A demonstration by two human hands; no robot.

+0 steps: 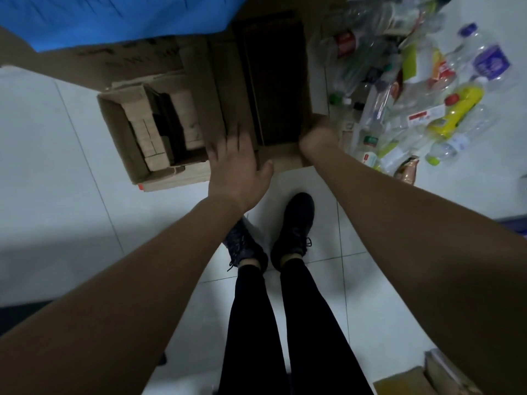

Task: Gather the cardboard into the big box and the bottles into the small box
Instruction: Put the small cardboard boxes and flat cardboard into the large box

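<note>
- Both hands reach forward and down over the boxes on the white tiled floor [57, 155], arms bare.
- Left hand [236, 163] is spread flat, fingers apart, palm down on the near left corner of a tall brown box [228, 89], and grips nothing.
- Right hand [318, 135] is at the near right corner of that same box; it is blurred and its fingers curl out of sight, so whether it is clasped on the rim cannot be told.
- That box stands open, its inside dark and apparently bare; a flap lies folded out along its left side.
- Just to its left and touching that flap sits a lower open box [119, 132], packed with upright pieces of flattened cardboard [145, 132], pale tan with a few dark ones between.
- Which of the two is the big box and which the small cannot be judged from this angle.
- Plastic bottles [427, 89] lie in a loose heap on the floor to the right of the tall box, mostly clear, some with purple, red or green labels and caps, one yellow [459, 109].
- Black shoes [296, 226] and dark trouser legs stand on the tiles just short of the boxes.
- Blue sheeting [114, 18] fills the far left.
</note>
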